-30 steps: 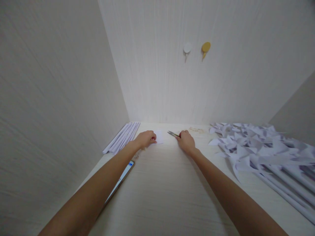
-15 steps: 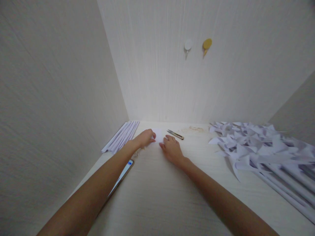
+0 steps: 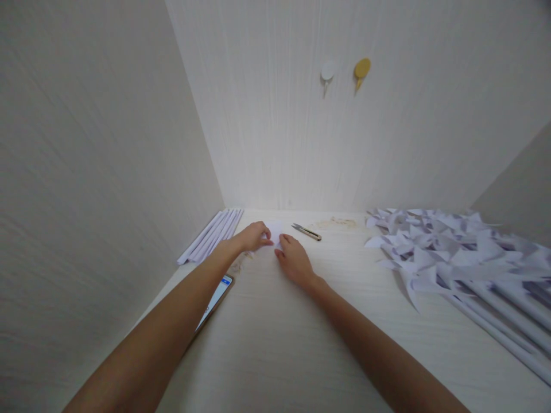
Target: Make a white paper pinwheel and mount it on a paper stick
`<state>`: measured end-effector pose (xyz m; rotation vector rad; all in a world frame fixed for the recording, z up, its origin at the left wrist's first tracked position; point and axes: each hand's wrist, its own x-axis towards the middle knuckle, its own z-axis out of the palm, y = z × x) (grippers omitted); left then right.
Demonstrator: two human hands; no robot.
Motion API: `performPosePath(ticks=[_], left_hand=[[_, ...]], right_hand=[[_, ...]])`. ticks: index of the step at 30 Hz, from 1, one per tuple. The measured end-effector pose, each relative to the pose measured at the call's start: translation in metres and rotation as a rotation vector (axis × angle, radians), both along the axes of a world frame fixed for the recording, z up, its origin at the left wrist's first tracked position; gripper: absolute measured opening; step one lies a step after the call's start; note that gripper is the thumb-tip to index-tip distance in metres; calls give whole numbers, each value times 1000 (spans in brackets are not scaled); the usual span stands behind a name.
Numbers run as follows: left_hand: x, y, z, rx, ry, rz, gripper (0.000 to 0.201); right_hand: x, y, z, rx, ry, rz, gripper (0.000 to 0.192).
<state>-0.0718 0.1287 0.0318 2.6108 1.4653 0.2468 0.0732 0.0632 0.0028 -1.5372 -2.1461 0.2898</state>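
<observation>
A small white paper piece (image 3: 276, 229) lies on the pale tabletop (image 3: 284, 344) near the back wall. My left hand (image 3: 253, 236) rests on its left edge with fingers curled and pinching it. My right hand (image 3: 293, 258) lies on its right side, fingertips on the paper, which is mostly hidden beneath both hands. A small utility cutter (image 3: 306, 232) lies on the table just right of my right hand, untouched.
A bundle of rolled white paper sticks (image 3: 210, 235) lies along the left wall. A phone (image 3: 216, 295) sits under my left forearm. A heap of white paper pinwheels (image 3: 451, 252) covers the right side. Two hooks, white (image 3: 328, 72) and yellow (image 3: 362, 68), hang on the back wall.
My right hand let go of the cutter, left it on the table and moved left onto the paper piece. My left hand stayed on the paper.
</observation>
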Motion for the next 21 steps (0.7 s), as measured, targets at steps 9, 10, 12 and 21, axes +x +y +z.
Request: performPosePath(ticks=[9, 10, 12, 21], left_hand=[[4, -2, -1, 43, 74, 39, 34], [5, -2, 0, 49, 89, 44, 33], [8, -3, 1, 60, 110, 59, 30], [17, -20, 9, 128, 110, 246, 28]], right_hand=[[5, 6, 0, -74, 158, 43, 46], [5, 5, 0, -79, 172, 31, 44], [5, 3, 1, -84, 175, 11, 39], [0, -5, 3, 31, -83, 74, 31]])
